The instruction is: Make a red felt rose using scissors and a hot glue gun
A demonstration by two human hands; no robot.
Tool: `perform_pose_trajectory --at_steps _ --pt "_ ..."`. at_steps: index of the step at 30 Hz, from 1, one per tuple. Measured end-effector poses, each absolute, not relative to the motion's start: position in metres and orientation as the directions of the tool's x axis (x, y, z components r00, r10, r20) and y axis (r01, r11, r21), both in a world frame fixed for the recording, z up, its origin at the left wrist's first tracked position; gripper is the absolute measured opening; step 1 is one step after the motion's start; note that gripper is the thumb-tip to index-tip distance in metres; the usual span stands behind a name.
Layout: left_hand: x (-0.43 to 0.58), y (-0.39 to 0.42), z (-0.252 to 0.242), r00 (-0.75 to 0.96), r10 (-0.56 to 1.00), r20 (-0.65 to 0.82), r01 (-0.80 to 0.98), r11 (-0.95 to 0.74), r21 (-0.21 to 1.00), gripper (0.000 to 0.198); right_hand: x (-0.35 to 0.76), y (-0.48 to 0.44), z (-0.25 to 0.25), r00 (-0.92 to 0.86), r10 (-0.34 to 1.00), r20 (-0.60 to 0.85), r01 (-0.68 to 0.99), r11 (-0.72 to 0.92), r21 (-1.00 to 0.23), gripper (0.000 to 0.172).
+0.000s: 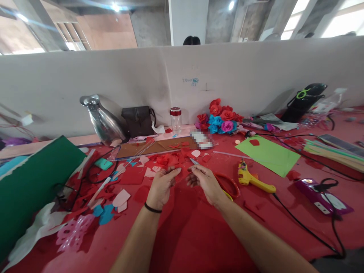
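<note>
The far edge was closed by a white partition (256, 72). The red table (193, 235) was littered ahead, bare nearer. Scissors (227, 184) and a glue gun (250, 178) were laid beside the right hand (206, 182), by which a thin stick (194, 162) was pinched; the left hand (162, 185) was curled, its hold unclear.

Thin pinched item (194, 161), perhaps wire

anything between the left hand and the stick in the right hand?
Nothing visible. The right hand pinches the stick, which points up-left; the left hand sits just across from it. Only bare red cloth shows in the gap between them. Red scraps lie farther back, not between.
</note>
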State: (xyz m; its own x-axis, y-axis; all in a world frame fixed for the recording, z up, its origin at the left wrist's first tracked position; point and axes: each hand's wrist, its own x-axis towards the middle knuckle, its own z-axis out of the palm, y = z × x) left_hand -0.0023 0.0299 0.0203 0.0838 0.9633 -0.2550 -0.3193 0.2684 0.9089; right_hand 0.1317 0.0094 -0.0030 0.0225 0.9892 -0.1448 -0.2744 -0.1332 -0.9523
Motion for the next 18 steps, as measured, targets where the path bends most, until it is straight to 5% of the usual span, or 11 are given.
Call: perform_pose_trajectory --at_steps 9,13,16,18 --pt "-0.007 0.033 0.016 -0.004 0.965 -0.263 -0.288 0.251 0.924 0.029 0.157 0.014 0.000 0.178 0.976 0.123 0.214 0.084 -0.973 0.016" --pt "-0.010 0.034 0.017 0.003 0.967 -0.255 -0.240 0.248 0.939 0.028 0.165 0.008 0.006 0.162 0.972 0.171 0.381 0.098 -0.919 0.025" --pt "-0.017 0.032 0.023 0.034 0.972 -0.233 -0.176 0.235 0.956 0.029 0.194 -0.005 0.011 0.178 0.933 0.313 0.665 0.120 -0.737 0.022" --pt "-0.023 0.026 0.029 0.020 0.975 -0.219 -0.140 0.220 0.965 0.029 0.222 -0.016 0.012 0.179 0.915 0.361 0.887 0.008 -0.461 0.032"
